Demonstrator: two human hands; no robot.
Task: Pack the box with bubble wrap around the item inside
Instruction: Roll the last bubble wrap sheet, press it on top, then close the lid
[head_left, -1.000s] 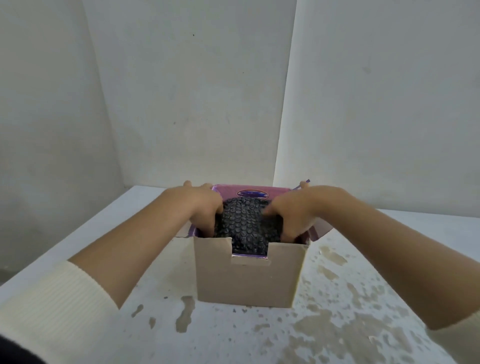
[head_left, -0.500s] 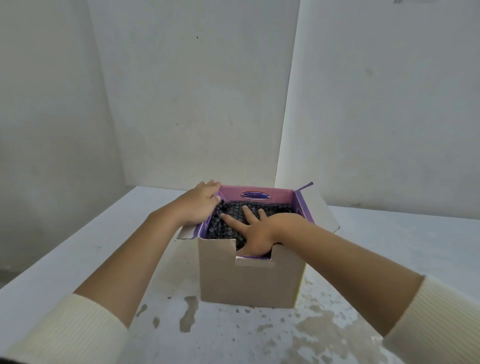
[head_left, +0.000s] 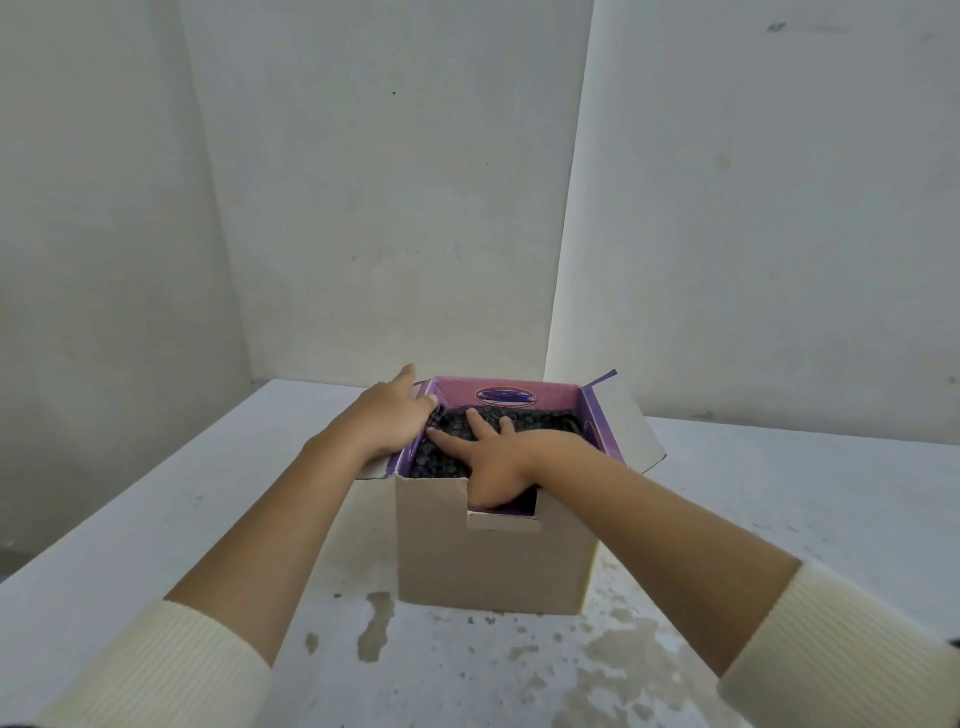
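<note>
Right hand (head_left: 501, 462): fingers spread flat — pressing black bubble wrap (head_left: 545, 418) in cardboard box (head_left: 493, 561).
Left hand (head_left: 387, 418): on left rim — grip unclear.

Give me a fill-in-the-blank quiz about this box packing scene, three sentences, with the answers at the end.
1. The right hand presses flat, fingers spread, on the dark ____ in the box.
2. The box's inner walls are coloured ____.
3. The left hand touches the box's ____ rim.
Missing words: bubble wrap; purple; left.
</note>
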